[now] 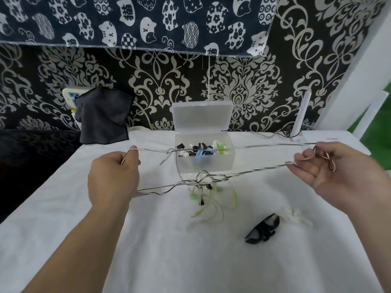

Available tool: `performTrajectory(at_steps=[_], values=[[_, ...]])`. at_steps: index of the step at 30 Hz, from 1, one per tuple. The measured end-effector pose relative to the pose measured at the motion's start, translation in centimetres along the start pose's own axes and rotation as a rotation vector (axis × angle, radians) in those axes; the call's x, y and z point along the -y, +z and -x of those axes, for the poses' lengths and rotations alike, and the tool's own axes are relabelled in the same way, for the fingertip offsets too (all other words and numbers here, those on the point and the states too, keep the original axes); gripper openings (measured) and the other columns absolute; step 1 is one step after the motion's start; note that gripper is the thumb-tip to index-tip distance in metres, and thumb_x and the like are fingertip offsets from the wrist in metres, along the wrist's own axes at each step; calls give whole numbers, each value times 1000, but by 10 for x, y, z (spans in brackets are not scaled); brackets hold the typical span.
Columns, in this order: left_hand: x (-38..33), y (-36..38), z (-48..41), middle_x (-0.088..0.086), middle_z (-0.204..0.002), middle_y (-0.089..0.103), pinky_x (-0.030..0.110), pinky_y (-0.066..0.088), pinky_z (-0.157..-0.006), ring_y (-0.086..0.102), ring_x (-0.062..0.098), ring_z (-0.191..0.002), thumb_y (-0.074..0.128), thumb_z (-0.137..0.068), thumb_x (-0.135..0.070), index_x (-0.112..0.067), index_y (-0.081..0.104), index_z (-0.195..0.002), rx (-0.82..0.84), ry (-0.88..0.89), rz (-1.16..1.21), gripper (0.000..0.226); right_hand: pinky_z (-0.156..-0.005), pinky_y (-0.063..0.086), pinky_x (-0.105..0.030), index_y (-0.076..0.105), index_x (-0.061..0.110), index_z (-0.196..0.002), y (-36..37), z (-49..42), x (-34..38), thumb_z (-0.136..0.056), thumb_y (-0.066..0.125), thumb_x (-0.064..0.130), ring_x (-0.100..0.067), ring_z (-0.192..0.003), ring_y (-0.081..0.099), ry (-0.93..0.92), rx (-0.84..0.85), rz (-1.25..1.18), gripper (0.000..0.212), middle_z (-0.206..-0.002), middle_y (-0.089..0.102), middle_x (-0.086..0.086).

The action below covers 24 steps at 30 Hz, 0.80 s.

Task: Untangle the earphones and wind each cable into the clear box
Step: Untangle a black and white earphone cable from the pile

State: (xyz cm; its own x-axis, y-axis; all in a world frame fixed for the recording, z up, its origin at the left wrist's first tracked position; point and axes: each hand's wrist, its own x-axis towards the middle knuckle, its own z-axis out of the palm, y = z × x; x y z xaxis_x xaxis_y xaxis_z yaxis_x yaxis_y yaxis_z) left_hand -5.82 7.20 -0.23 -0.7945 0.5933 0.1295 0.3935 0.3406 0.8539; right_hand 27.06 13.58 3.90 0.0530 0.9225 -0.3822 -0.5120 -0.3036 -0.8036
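Now, nearest of all, a black earphone (pixel 263 229), wound up, and a white earphone (pixel 295 214) lie on the white table cover (pixel 148 250). They are below the right hand, a bit toward the middle. The left hand (pixel 114 176) is curled round a thin striped cable (pixel 254 171), which goes over its first finger. The right hand (pixel 330 170) pinches the same cable between thumb and fingers, and a loop of it hangs round those fingers. The cable runs tight in the air from one hand to the other. Between the two hands, a bit lower, it is knotted in a tangle (pixel 208 179) with a yellow-green earphone (pixel 213 205) that droops to the cover. Behind the tangle, past both hands, stands the clear box (pixel 204 163) with its lid (pixel 201 117) up. Small wound earphones, black, blue, white and green, sit inside. Farther back, beyond the left hand, a dark cloth (pixel 103 117) hangs on the patterned wall (pixel 243 92).
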Motion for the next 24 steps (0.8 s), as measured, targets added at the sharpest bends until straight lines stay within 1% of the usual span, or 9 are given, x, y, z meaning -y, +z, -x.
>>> performTrajectory(at_steps=[2, 4, 8, 10, 11, 15, 18, 21, 24], values=[[1, 0, -2, 5, -55, 59, 39, 51, -61, 58, 33, -61, 50, -91, -51, -8, 67, -69, -45, 33, -72, 51, -49, 58, -31, 42, 16, -70, -3, -3, -2, -98, 50, 13, -15, -40, 49, -87, -47, 113, 30, -48, 43, 1], [0, -1, -4, 12, -59, 59, 40, 51, -60, 57, 35, -62, 50, -89, -55, -5, 64, -70, -109, 79, -123, 55, -40, 41, -23, 40, 20, -68, -6, -7, -4, -98, 52, 12, -13, -40, 30, -167, -68, 183, 34, -50, 34, 4], [-7, -5, 0, 0, -60, 57, 33, 40, -60, 56, 32, -69, 58, -89, -48, -15, 63, -70, -127, 118, -174, 37, -38, 21, -22, 38, 22, -65, -5, -8, -6, -96, 55, 10, -11, -42, 20, -263, -58, 190, 37, -58, 26, 4], [-6, -2, 1, -5, -72, 59, 33, 41, -63, 57, 27, -73, 63, -86, -34, -23, 66, -86, -45, 130, -188, 12, -39, 20, -22, 43, 21, -64, -2, -4, -6, -94, 56, 7, -11, -44, 22, -251, 13, 171, 35, -59, 29, 3], [-4, 0, 1, -4, -82, 61, 34, 44, -64, 58, 26, -75, 64, -84, -25, -24, 66, -95, 30, 121, -188, 11, -40, 21, -21, 46, 19, -66, 1, -1, -7, -92, 55, 5, -11, -46, 24, -225, 75, 164, 31, -59, 32, 3], [2, 13, 13, 1, -126, 50, 40, 51, -83, 56, 26, -101, 65, -77, -8, -27, 58, -123, 254, 224, -224, 50, -42, 20, -20, 57, 10, -76, 16, 13, -15, -77, 61, 13, -11, -48, 28, -144, 334, 289, 6, -61, 47, 0], [0, 22, 27, -12, -119, 56, 22, 40, -81, 53, 7, -99, 61, -83, -4, -27, 61, -119, 430, 377, -231, 43, -46, 25, -23, 58, 8, -74, 25, 21, -21, -77, 58, 20, -15, -50, 36, -138, 432, 353, 12, -64, 51, -5], [3, 30, 37, -17, -105, 63, 6, 37, -74, 59, 1, -96, 62, -89, -11, -30, 66, -110, 607, 458, -282, 29, -64, 45, -31, 53, 9, -68, 28, 25, -19, -80, 54, 21, -23, -69, 62, -154, 523, 323, 16, -79, 66, -13], [10, 37, 42, -14, -114, 61, 16, 44, -84, 59, 4, -97, 68, -89, -25, -32, 61, -120, 671, 471, -372, 33, -82, 53, -40, 50, 11, -62, 30, 27, -13, -75, 57, 20, -30, -87, 71, -144, 653, 190, 18, -90, 71, -19]])
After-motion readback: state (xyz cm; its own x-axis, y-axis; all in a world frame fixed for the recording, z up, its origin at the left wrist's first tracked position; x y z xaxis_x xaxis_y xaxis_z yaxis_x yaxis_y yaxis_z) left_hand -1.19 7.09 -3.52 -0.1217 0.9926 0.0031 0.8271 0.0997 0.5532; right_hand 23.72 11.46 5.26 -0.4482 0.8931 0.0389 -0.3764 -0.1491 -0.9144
